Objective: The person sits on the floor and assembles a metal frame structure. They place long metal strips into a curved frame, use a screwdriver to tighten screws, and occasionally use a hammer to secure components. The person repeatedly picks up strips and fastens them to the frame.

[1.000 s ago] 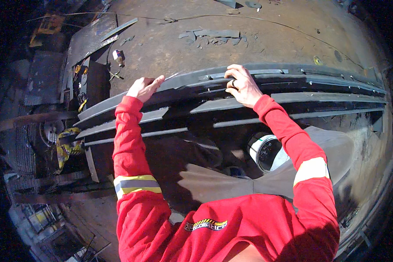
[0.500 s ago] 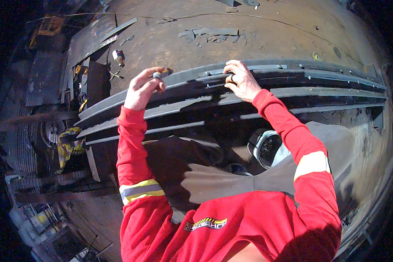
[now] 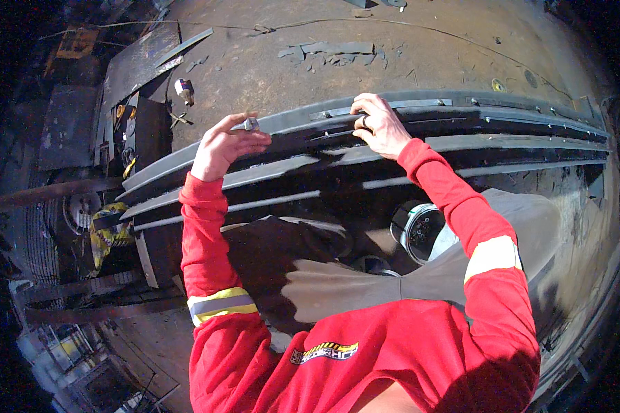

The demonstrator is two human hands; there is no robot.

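Head view: left hand [image 3: 229, 146] near 10 o'clock, small grey metal piece [image 3: 251, 124] pinched in its fingers, by the long dark beams [image 3: 282, 122] running from 9 to between 2 and 3. Right hand [image 3: 381, 129] past 1, fingers curled narrow at a metal strip [image 3: 417, 104]; cannot tell if gripping. Round bucket [image 3: 407, 229] past 3.

stained brown floor [image 3: 448, 62] under hard sunlight, a thin cable [image 3: 263, 29] trailing across its far side, flat grey scraps [image 3: 337, 48] scattered nearby, dark panels [image 3: 67, 131] in shade at left
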